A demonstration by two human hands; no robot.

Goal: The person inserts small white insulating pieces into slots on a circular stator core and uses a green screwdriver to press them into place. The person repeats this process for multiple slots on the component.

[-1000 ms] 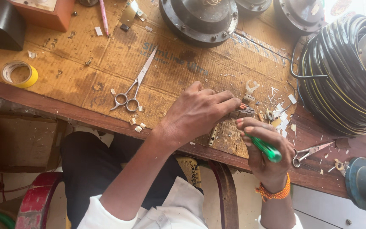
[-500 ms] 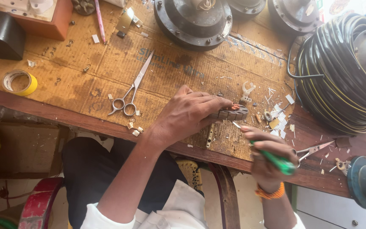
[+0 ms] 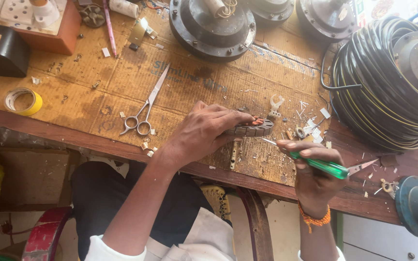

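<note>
Left hand (image 3: 204, 133) on grey stator piece (image 3: 253, 128) (copper-tipped); green screwdriver (image 3: 318, 164) in right hand (image 3: 313, 171)

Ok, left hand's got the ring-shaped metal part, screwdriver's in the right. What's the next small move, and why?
Probably bring the screwdriver tip the short way left to the ring-shaped metal part. The left hand pins that part on the cardboard-covered bench, and the right hand holds the tool aimed at it, the tip just short of its lower edge.

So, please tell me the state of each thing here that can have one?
left hand: shut on stator piece
right hand: shut on green screwdriver
scissors: slightly open, flat on bench
yellow tape roll: lying flat
cable coil: wound up
</note>
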